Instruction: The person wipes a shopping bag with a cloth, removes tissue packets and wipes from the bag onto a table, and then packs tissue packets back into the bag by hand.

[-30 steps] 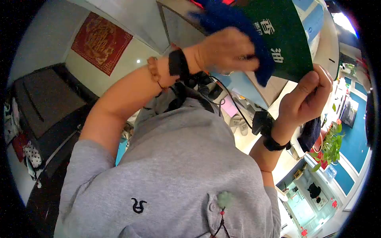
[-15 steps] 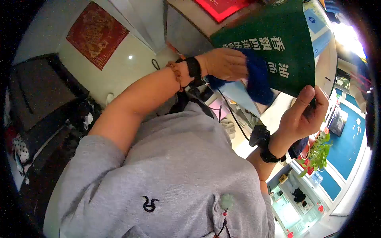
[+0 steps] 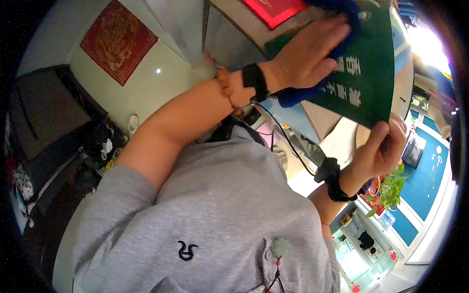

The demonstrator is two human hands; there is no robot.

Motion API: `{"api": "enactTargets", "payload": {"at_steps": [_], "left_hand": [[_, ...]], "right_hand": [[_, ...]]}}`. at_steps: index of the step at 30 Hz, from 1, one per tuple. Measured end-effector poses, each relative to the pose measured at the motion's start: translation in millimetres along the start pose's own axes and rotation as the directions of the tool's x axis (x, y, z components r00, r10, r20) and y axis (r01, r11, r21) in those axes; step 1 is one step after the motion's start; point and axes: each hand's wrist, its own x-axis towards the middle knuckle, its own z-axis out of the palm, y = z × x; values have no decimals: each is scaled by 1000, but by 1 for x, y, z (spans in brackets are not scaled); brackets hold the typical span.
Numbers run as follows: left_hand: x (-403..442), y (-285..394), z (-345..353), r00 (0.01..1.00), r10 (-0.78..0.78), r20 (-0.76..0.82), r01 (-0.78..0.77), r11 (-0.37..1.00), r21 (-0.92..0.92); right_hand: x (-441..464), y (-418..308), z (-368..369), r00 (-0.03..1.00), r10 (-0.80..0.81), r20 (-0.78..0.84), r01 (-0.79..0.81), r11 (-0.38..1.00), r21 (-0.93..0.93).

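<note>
A dark green sheet [image 3: 373, 68] with white characters tilts above the desk. Its near right corner is pinched between the thumb and fingers of my right hand [image 3: 383, 146]. My left hand [image 3: 310, 53] lies over the sheet's left part with fingers stretched, pressing a dark blue cloth [image 3: 294, 96] against the surface. Parts of the cloth show beyond the fingertips and below the palm; the rest is hidden under the hand. Black straps with small devices circle both wrists.
A red folder or card [image 3: 276, 10] lies on the desk at the top. A black cable [image 3: 288, 139] runs between the wrists. Further right are a leafy plant [image 3: 391, 188] and blue panels. A dark armchair [image 3: 49, 112] and a red mat [image 3: 118, 43] are at left.
My left hand has slid up and right across the green sheet with the blue cloth, its fingers now straighter. The sheet and my right hand have shifted slightly down.
</note>
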Motion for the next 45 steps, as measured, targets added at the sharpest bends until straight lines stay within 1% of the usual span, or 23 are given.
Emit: {"api": "enactTargets", "payload": {"at_steps": [2, 3, 4, 5, 7, 8, 9, 11, 14, 17, 18, 20, 21, 24, 27, 30, 32, 33, 36, 39, 41, 43, 45], "left_hand": [[-15, -7, -14, 966, -208, 151, 208, 978, 12], [-25, -12, -22, 925, -309, 223, 311, 950, 30], [-29, -13, -27, 847, -411, 337, 430, 902, 18], [-33, -12, -22, 775, -493, 396, 561, 825, -70], [-36, 4, -11, 597, -593, 540, 778, 591, -210], [-56, 2, 5, 652, -536, 536, 724, 649, -232], [-59, 7, 10, 703, -461, 542, 603, 790, -110], [-64, 3, 16, 722, -458, 519, 582, 807, -98], [-54, -13, 8, 499, -682, 535, 866, 421, -270], [-79, -64, -13, 605, -523, 601, 643, 766, 18], [-77, -64, -14, 516, -590, 621, 654, 739, 159], [-79, -62, -10, 645, -428, 633, 259, 902, 346], [-79, -60, -8, 682, -333, 651, 39, 906, 422], [-72, -56, -21, 706, -236, 667, -57, 920, 387], [-64, -45, -17, 463, -551, 695, 196, 828, 526], [-66, -37, -3, 446, -752, 485, 680, 637, 363], [-59, -41, 8, 520, -724, 453, 756, 637, 149], [-52, -44, 15, 557, -711, 430, 776, 629, 35], [3, -41, 51, 771, -535, 345, 621, 751, -224], [69, -42, 79, 772, -451, 448, 619, 691, -372], [73, -56, 97, 589, -524, 616, 808, 400, -432], [64, -82, 113, 572, -454, 683, 820, 331, -467], [23, -121, 124, 713, -273, 646, 680, 492, -543]], "right_hand": [[-8, 12, -22, 1000, 16, -20, -16, 1000, 5], [-13, 20, -33, 993, 60, -101, -59, 998, 11], [-16, 25, -50, 994, 72, -87, -76, 996, -36], [-16, 27, -64, 994, 79, -72, -86, 993, -87], [-15, 20, -80, 984, 147, 104, -114, 955, -274], [-14, 10, -78, 966, 189, 176, -117, 928, -353], [-16, 3, -67, 967, 193, 164, -155, 963, -221], [-10, -18, -50, 967, 144, 211, -34, 891, -453], [-8, -30, -31, 986, 156, 55, -109, 863, -494], [-1, -37, -16, 982, 187, 36, -145, 854, -500], [-1, -30, -17, 986, 159, 54, -104, 830, -549], [-5, -18, -25, 984, 177, 19, -134, 809, -572], [-7, -13, -29, 983, 183, 5, -146, 799, -583], [-13, -14, -31, 987, 159, 9, -126, 816, -563], [-20, -11, -34, 995, 99, -12, -89, 835, -543], [-18, -12, -34, 997, 71, -25, -73, 846, -529], [-19, -12, -37, 998, 60, 20, -44, 883, -467], [-18, -12, -38, 998, 50, 42, -27, 899, -436], [-13, -14, -34, 993, -15, 117, 52, 945, -323], [-3, -15, -27, 997, -29, 76, 46, 970, -238], [-2, -11, -30, 995, -44, 86, 62, 974, -217], [-3, -7, -34, 995, -35, 97, 56, 974, -220], [-4, -7, -30, 995, -25, 100, 48, 972, -231]]}}
